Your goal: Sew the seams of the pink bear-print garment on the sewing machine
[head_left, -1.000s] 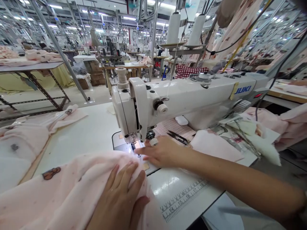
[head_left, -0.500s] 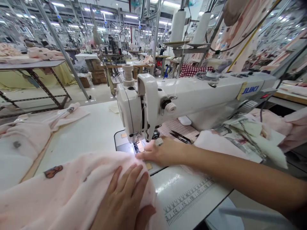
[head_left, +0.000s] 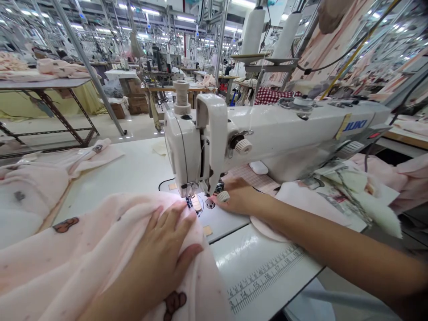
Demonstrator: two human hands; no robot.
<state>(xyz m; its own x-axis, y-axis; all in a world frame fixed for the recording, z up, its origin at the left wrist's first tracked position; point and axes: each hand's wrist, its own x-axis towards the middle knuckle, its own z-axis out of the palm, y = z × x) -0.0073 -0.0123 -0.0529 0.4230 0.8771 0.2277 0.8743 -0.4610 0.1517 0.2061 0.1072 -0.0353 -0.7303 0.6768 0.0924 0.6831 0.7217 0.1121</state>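
Observation:
My left hand (head_left: 160,249) lies flat and open on a pale pink fleece fabric (head_left: 83,249) printed with small brown shapes, its fingertips close to the presser foot (head_left: 190,201) of a white sewing machine (head_left: 284,129). My right hand (head_left: 240,198) rests on the machine bed just right of the needle, a ring-like band on one finger. Its fingertips reach under the machine head and are partly hidden, so I cannot see whether they hold anything.
More pink fabric (head_left: 33,187) is piled at the table's left. Printed cut pieces (head_left: 337,187) lie under the machine arm at right. A ruler strip (head_left: 264,278) marks the table's front edge. Thread cones (head_left: 252,31) stand behind, with factory tables beyond.
My left hand slid forward with the fabric toward the needle. My right hand left the fabric edge and moved back to the right of the presser foot, covering where the small snips lay.

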